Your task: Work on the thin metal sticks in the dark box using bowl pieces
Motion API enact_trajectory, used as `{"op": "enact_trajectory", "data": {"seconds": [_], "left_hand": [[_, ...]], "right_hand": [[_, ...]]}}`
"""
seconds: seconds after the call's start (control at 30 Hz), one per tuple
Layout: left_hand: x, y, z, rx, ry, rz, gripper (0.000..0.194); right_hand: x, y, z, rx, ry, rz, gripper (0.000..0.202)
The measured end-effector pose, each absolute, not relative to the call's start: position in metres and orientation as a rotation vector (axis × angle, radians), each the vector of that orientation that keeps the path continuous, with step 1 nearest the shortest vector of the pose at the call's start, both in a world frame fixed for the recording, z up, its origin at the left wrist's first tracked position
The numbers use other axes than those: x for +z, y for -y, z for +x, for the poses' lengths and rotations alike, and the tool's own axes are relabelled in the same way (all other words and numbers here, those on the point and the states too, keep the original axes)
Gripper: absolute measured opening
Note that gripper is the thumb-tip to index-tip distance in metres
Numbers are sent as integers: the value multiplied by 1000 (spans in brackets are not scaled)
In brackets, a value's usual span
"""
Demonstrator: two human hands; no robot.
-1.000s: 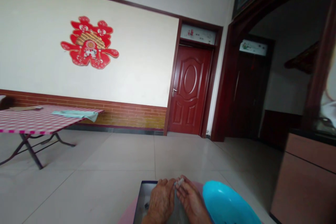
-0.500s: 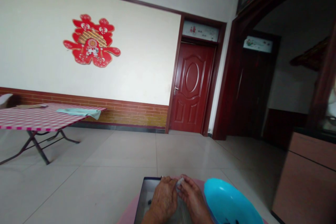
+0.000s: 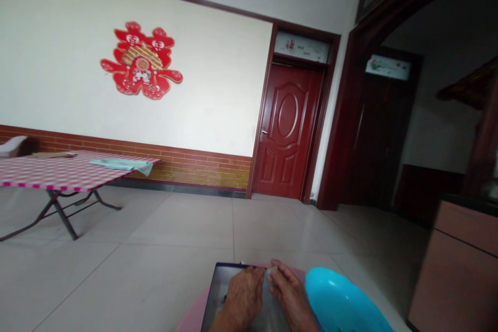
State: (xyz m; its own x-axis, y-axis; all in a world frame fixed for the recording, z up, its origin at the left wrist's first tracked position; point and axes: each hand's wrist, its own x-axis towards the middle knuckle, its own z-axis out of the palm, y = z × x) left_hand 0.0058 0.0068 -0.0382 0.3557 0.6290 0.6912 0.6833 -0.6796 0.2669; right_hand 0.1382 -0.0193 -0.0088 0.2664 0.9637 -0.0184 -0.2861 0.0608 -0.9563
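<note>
My left hand (image 3: 246,290) and my right hand (image 3: 287,286) are close together at the bottom of the view, above a shallow box (image 3: 210,298) with a dark rim. Between their fingertips is a small whitish, translucent piece (image 3: 269,272), which looks like thin plastic; its exact kind cannot be made out. The fingers of both hands are closed around it. Part of the box's inside is hidden by my hands, and a small dark item shows beside my left hand.
A bright blue basin (image 3: 342,298) stands right of the box, with dark bits at its bottom. Both rest on a pink surface (image 3: 194,311). Farther off are a folding table (image 3: 50,171) with a checked cover and a light green cloth (image 3: 120,164), a red door (image 3: 288,129) and a cabinet (image 3: 455,264).
My fingertips have shifted slightly around the whitish piece, and less of it shows now. The whole view has moved a little, so the room appears farther right.
</note>
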Motion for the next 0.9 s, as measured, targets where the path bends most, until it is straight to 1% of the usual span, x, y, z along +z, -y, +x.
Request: {"op": "enact_trajectory", "data": {"seconds": [0.1, 0.3, 0.43, 0.57, 0.67, 0.83, 0.9], "left_hand": [[-38, -7, 8, -1272, 1254, -2606, 33], [-40, -10, 14, -1365, 1424, -2692, 32], [-25, -6, 14, -1634, 1479, -2878, 34], [-12, -1, 16, -1976, 1798, -3148, 38], [-7, 2, 17, -2044, 1983, -3228, 42], [4, 10, 16, -2377, 2114, -3289, 41], [8, 12, 16, -2401, 2143, -3327, 40]], "right_hand": [[-10, 19, 137, 1166, 797, -1051, 60], [-9, 19, 134, 1192, 764, -1038, 54], [-6, 17, 135, 1308, 735, -889, 55], [-4, 17, 134, 1364, 679, -796, 56], [-3, 18, 133, 1351, 704, -781, 54], [-1, 21, 133, 1319, 785, -789, 54], [-1, 21, 133, 1338, 789, -761, 53]]}}
